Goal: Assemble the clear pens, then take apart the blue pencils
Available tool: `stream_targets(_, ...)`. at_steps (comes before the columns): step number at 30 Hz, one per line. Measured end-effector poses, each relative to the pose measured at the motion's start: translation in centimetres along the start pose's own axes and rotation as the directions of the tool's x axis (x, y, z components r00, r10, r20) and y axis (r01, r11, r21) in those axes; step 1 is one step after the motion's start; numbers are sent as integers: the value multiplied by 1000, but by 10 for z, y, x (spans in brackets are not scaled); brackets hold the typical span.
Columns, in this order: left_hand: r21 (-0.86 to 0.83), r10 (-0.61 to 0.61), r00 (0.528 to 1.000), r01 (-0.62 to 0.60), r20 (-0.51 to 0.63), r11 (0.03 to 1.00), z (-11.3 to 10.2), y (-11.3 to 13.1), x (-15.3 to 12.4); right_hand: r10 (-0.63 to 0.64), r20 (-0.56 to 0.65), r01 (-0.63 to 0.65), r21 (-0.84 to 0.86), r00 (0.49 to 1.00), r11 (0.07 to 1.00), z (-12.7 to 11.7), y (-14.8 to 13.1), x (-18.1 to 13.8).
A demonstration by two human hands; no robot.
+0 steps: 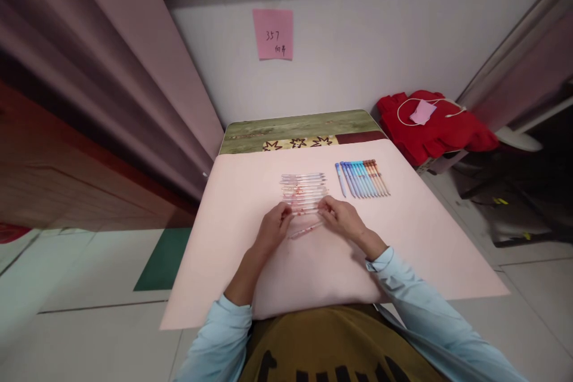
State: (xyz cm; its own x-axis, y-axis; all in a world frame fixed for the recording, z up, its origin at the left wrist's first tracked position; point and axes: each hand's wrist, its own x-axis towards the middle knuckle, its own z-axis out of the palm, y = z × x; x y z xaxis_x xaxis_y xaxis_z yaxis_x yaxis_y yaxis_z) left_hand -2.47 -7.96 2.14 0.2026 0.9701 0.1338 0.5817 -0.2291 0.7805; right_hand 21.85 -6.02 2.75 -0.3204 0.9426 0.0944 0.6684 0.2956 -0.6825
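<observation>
Here, clear slim pens [302, 193], side by side

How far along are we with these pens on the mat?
Looks done: clear pens lie in a row on the pink mat, with blue and orange pens lined up to their right. In hand: left hand and right hand are at the ends of the row's nearest pen; grip unclear. Left: one loose clear pen lies askew below.
</observation>
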Motion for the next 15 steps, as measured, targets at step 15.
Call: stream_targets(15,-128,138,990,-139,-23,982,-1,9,5,151,255,-271,544,955,794,-1,3,0)
